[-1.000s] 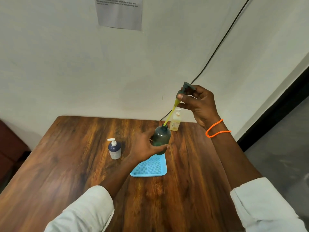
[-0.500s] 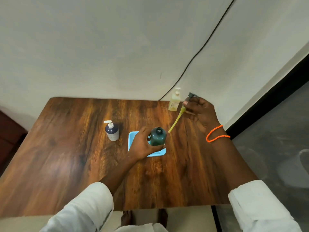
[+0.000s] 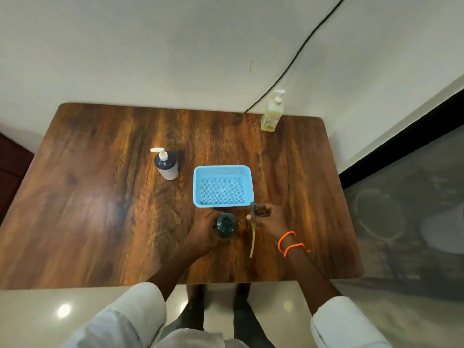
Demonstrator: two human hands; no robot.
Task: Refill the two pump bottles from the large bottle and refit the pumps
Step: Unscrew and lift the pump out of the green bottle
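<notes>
A dark green bottle (image 3: 226, 225) with its neck open stands on the wooden table (image 3: 100, 202), just in front of the blue basket (image 3: 222, 186). My left hand (image 3: 200, 234) grips its side. My right hand (image 3: 267, 218) holds the removed pump (image 3: 253, 209) by its dark head, to the right of the bottle; the yellow-green dip tube (image 3: 253, 239) hangs down toward me over the table. A navy pump bottle (image 3: 165, 164) with a white pump stands left of the basket. A pale yellow pump bottle (image 3: 272, 112) stands at the far right edge.
The blue basket holds nothing. A black cable (image 3: 296, 54) runs down the white wall behind the table. The table's near edge is close to my body; grey floor lies to the right.
The view tilted down. My left hand brought the green bottle from over the basket to the table in front of it. My right hand carried the pump down and nearer, beside the bottle.
</notes>
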